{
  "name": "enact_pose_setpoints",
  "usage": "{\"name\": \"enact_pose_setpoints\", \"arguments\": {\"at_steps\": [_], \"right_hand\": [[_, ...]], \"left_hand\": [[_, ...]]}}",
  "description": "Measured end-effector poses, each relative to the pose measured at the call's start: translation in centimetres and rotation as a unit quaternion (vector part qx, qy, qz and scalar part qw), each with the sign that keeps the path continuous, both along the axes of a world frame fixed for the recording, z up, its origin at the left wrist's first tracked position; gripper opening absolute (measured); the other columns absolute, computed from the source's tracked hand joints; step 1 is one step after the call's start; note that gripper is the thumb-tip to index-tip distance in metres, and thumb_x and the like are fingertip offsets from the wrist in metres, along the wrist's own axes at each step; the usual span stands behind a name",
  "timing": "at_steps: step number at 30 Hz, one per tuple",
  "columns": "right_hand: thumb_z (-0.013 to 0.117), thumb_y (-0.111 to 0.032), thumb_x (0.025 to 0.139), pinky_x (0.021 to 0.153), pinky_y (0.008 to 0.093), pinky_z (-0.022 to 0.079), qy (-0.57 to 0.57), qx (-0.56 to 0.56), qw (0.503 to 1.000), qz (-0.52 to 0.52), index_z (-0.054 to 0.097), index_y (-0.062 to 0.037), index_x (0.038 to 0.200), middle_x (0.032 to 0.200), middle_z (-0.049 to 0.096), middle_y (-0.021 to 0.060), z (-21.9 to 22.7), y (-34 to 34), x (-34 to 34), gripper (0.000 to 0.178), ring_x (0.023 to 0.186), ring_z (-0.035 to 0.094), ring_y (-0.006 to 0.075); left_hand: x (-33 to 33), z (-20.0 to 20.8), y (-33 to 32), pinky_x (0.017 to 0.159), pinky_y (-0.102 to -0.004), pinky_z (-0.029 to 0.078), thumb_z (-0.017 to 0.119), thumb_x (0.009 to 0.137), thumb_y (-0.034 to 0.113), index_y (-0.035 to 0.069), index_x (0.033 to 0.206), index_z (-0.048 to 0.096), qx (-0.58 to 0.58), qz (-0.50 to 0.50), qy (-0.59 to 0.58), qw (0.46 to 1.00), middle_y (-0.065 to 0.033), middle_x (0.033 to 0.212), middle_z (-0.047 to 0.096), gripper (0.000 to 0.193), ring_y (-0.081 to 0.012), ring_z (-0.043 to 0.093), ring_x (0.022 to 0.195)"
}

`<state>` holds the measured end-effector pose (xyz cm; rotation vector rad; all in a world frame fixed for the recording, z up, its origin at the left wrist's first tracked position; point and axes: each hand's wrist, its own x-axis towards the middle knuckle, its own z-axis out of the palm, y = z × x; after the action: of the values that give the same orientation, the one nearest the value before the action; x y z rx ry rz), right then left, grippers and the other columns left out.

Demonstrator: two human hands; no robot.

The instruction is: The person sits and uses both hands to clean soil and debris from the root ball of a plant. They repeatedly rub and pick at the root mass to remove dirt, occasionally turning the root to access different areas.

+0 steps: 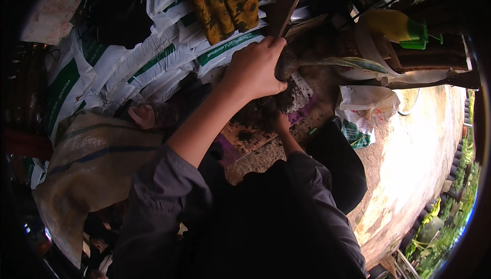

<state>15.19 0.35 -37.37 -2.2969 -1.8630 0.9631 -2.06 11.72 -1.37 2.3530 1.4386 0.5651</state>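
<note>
hands [257, 69] at a long-leaved plant [353, 62]

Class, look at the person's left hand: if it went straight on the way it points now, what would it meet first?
Probably the dark clump at the base of the long striped leaf, directly ahead of the left hand; shadow leaves depth and contact unclear.

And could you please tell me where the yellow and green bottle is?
In the head view, the yellow and green bottle is at the upper right, above the tip of the long leaf and to the right of the left hand.
</note>
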Motion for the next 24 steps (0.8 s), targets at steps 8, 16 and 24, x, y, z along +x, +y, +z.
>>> {"name": "enact_pose_setpoints", "arguments": {"at_steps": [8, 16, 24], "right_hand": [[0.059, -0.031, 0.081, 0.099, 0.0607, 0.03, -0.011, -0.003, 0.999, -0.039, 0.048, -0.0141, 0.129, 0.131, 0.051, 0.0072, -0.2, 2.2, -1.2, 0.052, 0.122, 0.044, 0.0312], [0.06, -0.034, 0.079, 0.095, 0.0688, 0.025, -0.078, -0.051, 0.99, -0.11, 0.051, -0.0136, 0.122, 0.12, 0.057, 0.0072, -2.3, 3.2, -2.8, 0.048, 0.119, 0.045, 0.0291], [0.062, -0.032, 0.074, 0.09, 0.0608, 0.03, -0.09, 0.084, 0.986, -0.114, 0.06, -0.0092, 0.105, 0.104, 0.063, 0.0075, -3.4, 2.5, -2.9, 0.039, 0.109, 0.05, 0.0301]], "left_hand": [[0.6, -0.4, 0.4, 0.072, -0.0424, 0.054, 0.083, 0.055, 0.024, 0.002, 0.113, 0.05, -0.02, 0.002, 0.006, 1.0, -0.0141, 0.098, 0.057, 0.07, -0.0321, 0.063, 0.09], [0.2, -1.2, 0.7, 0.075, -0.0418, 0.052, 0.082, 0.055, 0.023, 0.002, 0.115, 0.049, -0.026, 0.01, 0.011, 1.0, -0.0146, 0.102, 0.057, 0.071, -0.0328, 0.061, 0.091], [-0.3, -0.4, 0.6, 0.08, -0.0408, 0.049, 0.081, 0.058, 0.021, 0.003, 0.116, 0.048, -0.08, 0.024, 0.029, 0.996, -0.0145, 0.105, 0.058, 0.069, -0.0337, 0.059, 0.097]]}}
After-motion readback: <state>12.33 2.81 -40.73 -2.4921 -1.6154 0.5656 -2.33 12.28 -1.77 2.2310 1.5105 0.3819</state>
